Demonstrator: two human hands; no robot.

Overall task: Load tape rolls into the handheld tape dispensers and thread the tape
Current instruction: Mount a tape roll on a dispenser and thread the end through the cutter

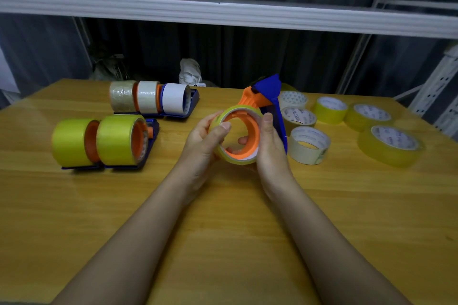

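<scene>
Both hands hold a blue and orange handheld tape dispenser (269,93) above the middle of the wooden table (223,218). A yellow tape roll (224,157) sits on its orange hub. My left hand (205,138) grips the roll from the left, thumb on the roll's front rim. My right hand (271,143) grips it from the right, thumb on the rim and fingertips showing inside the hub. The dispenser's blue head points up and away from me.
Loaded dispensers lie at the left: two with yellow rolls (99,141), three with clear and white rolls (151,99). Several loose tape rolls (309,145) lie at the right. A shelf (223,13) with cardboard boxes hangs above the table's far edge.
</scene>
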